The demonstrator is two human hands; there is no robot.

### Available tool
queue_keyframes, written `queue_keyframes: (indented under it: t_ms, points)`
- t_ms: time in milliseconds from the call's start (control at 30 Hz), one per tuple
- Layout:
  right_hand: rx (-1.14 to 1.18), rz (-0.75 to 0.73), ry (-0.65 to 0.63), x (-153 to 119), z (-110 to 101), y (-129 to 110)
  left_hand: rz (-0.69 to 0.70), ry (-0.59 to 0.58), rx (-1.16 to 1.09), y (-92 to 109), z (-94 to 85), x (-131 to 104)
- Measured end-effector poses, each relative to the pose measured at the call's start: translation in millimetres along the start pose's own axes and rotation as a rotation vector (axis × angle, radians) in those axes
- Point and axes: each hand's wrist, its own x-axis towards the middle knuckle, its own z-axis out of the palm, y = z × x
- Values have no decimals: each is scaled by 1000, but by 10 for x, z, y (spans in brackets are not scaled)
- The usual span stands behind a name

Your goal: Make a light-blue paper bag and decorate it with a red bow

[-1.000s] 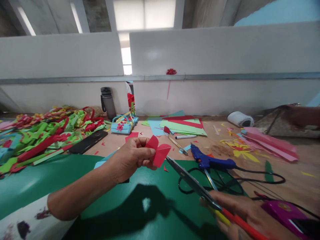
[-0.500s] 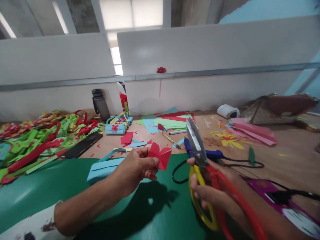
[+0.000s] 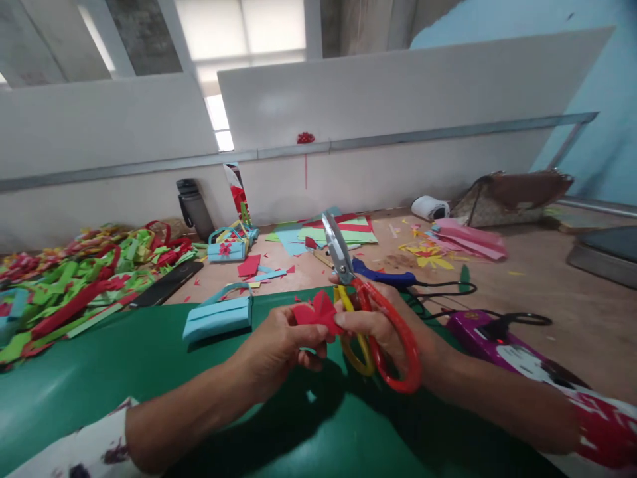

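Observation:
A red paper flower [image 3: 321, 311] is pinched in my left hand [image 3: 279, 342] over the green mat. My right hand [image 3: 383, 328] holds scissors [image 3: 365, 292] with one red and one yellow handle, blades pointing up and away. The thumb and a fingertip of that hand also touch the flower's right edge. A light blue paper bag [image 3: 219, 317] with a handle lies on the mat, left of my hands. Behind the scissors is a blue-handled tool [image 3: 383, 273] with a black cord.
At the left are a heap of paper strips [image 3: 99, 285] and a black phone [image 3: 166, 284]. Coloured sheets [image 3: 338, 232] and a small decorated bag [image 3: 226, 249] lie further back. At the right are a purple power strip [image 3: 517, 352] and pink paper [image 3: 468, 239].
My right hand has moved left with the scissors and its fingers have come to the flower, which has turned a little. The camera view has shifted to the right.

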Motion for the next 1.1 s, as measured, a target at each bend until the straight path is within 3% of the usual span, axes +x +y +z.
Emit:
queue_keyframes:
  t_ms: [133,300,467,667,800,900,1100]
  points:
    - [-141,58,-126,24,-50,-53,4,-43,0,0,-108,-32]
    - [-317,66,-231,82,-76,-45,-31,-48,193,9,-214,-83]
    - [-349,34,-219,88,-1,-62,-43,-106,330,6,-215,-147]
    - [-287,-12,-182,95,48,-50,-24,-85,203,-22,-237,-168]
    - [-327,-58,-106,73,2,-6,-10,-9,113,-18,-265,-151]
    - [-331,-11,-49,6,-53,14,21,76,77,22,-310,-133]
    - [-258,1,-72,-175,-104,70,130,216,-16,136,-445,-64]
